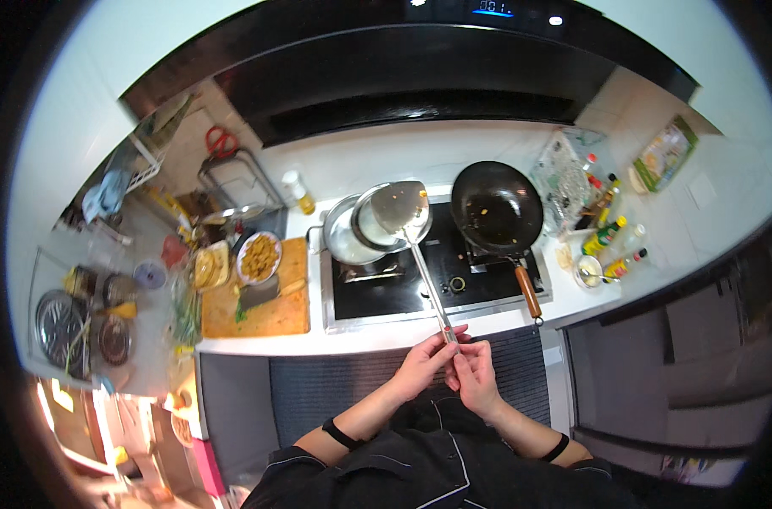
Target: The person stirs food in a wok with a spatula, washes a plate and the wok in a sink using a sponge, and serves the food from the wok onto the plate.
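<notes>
Both hands are on the end of the long handle of a metal wok spatula (398, 207), held in front of my chest. My left hand (425, 362) closes its fingers round the handle, and my right hand (476, 372) pinches the end beside it. The blade, with small food bits on it, is seen over a metal pot (347, 238) at the left of the black glass cooktop (386, 296). On the right burner stands a dark wok (497, 207) with a wooden handle, holding a few food scraps.
Left of the cooktop, a wooden cutting board (233, 318) bears a cleaver (258, 293) and a plate of browned food (260, 257). A small bowl with a spoon (588, 270) and several sauce bottles (604, 235) stand at the right. The range hood (398, 76) overhangs the back.
</notes>
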A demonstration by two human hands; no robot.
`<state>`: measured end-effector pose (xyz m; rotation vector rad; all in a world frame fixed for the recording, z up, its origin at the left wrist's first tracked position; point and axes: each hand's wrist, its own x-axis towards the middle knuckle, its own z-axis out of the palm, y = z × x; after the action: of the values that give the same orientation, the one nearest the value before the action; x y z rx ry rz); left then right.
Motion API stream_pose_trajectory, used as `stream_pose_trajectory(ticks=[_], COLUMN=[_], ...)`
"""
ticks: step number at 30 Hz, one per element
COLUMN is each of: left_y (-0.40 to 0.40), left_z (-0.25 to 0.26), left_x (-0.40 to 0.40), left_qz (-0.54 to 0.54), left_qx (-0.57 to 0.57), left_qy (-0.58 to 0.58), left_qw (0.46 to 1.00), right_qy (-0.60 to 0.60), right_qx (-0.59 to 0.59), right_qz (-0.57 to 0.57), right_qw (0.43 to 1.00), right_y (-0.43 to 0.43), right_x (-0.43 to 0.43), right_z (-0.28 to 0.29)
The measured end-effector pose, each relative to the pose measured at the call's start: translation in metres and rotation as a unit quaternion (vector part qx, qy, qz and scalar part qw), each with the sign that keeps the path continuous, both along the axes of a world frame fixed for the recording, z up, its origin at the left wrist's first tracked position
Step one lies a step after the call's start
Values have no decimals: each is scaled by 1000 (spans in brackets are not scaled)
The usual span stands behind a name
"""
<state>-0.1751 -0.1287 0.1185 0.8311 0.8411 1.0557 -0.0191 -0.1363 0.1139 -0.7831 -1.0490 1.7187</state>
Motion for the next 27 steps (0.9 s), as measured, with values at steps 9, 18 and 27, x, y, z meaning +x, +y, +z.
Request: stream_pose_trajectory(ticks=[9,18,27], left_y=[-72,-163,-145], left_z=[-9,-40,-97], left_x=[-17,-91,-201], left_qz=[331,519,419], left_qx=[-62,-110,-132], left_qy=[-56,49,586], left_qw=[940,846,681], right_qy=[-310,-655,-266], right_qx=[255,125,-288], right_qz=[160,-8,63], right_qw=[902,745,918], right_y=[49,204,217], right_x=[23,174,162], right_z=[-7,-124,-130])
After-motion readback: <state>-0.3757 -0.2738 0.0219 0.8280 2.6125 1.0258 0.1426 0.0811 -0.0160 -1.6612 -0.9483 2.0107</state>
